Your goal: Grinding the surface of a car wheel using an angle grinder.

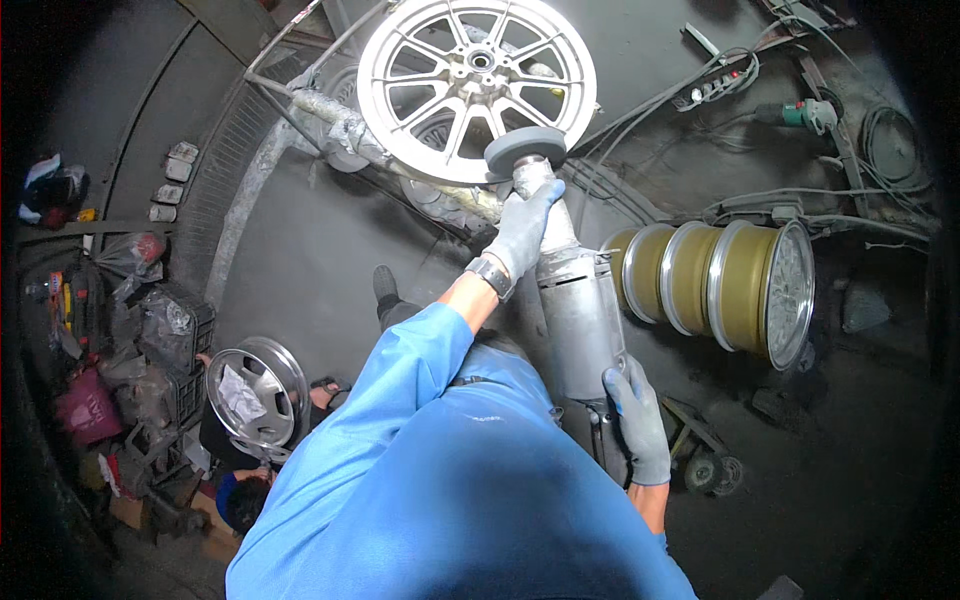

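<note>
A long grey power grinder (582, 325) runs diagonally in front of me, its round dark disc (525, 150) up at the far end. My left hand (525, 232), gloved in grey, wraps round the narrow neck just behind the disc. Farther back, my right hand (640, 420), also gloved, grips the rear of the body, near the cable end. The disc overlaps the near rim of a silvery multi-spoke wheel (450, 150); whether it touches the metal I cannot tell. That wheel leans on a dusty padded frame (340, 118).
Several gold-barrelled wheels (740, 285) lie in a row at right. Behind them are a green grinder (805, 115), a power strip (712, 88) and loose cables (890, 150). At left, a person (245, 500) sits beside another wheel (285, 385), near crates (185, 320). A small caster (703, 472) stands by my right hand.
</note>
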`<action>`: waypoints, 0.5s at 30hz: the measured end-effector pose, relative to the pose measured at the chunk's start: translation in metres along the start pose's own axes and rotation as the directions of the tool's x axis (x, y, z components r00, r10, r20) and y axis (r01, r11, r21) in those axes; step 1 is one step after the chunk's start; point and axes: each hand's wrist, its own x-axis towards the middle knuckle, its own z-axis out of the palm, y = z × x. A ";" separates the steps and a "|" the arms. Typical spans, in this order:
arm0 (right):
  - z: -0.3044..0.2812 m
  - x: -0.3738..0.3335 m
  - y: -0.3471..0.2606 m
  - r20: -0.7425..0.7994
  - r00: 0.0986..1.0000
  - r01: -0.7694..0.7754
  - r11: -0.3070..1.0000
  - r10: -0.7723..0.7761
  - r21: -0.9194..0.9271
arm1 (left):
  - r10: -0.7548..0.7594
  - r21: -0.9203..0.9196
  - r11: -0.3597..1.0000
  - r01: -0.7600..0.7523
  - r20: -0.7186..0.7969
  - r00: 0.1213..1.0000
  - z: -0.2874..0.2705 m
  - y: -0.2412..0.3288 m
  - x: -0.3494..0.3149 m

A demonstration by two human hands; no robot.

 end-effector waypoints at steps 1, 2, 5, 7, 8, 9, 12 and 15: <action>0.007 -0.003 -0.003 0.024 1.000 -0.005 1.000 0.006 -0.029 | -0.001 -0.005 1.000 0.001 0.000 1.000 -0.008 0.002 0.001; 0.016 -0.006 -0.005 0.050 0.999 -0.010 0.998 0.013 -0.058 | -0.007 -0.034 0.999 0.008 0.031 0.999 -0.018 0.004 0.002; 0.044 -0.011 0.009 0.032 0.999 -0.006 1.000 0.006 -0.017 | -0.030 -0.044 0.998 0.032 0.043 0.999 -0.042 0.022 -0.008; 0.061 -0.014 0.012 0.065 0.997 -0.050 0.999 0.049 0.004 | -0.005 -0.050 0.999 0.006 0.005 1.000 -0.062 0.029 -0.005; 0.075 -0.016 0.010 0.060 0.997 -0.049 0.999 0.048 0.009 | -0.008 -0.046 0.999 0.008 0.011 1.000 -0.073 0.038 -0.006; 0.088 -0.018 0.008 0.057 0.996 -0.062 0.998 0.063 -0.005 | -0.023 -0.053 0.998 0.026 0.058 0.998 -0.085 0.048 -0.009; 0.118 -0.017 0.017 0.057 0.989 -0.132 0.991 0.133 -0.019 | -0.038 -0.066 0.997 0.044 0.093 0.995 -0.107 0.078 -0.014; 0.152 -0.015 0.022 0.053 0.999 -0.003 0.998 0.006 -0.055 | -0.019 0.070 0.997 0.017 0.014 1.000 -0.139 0.100 -0.005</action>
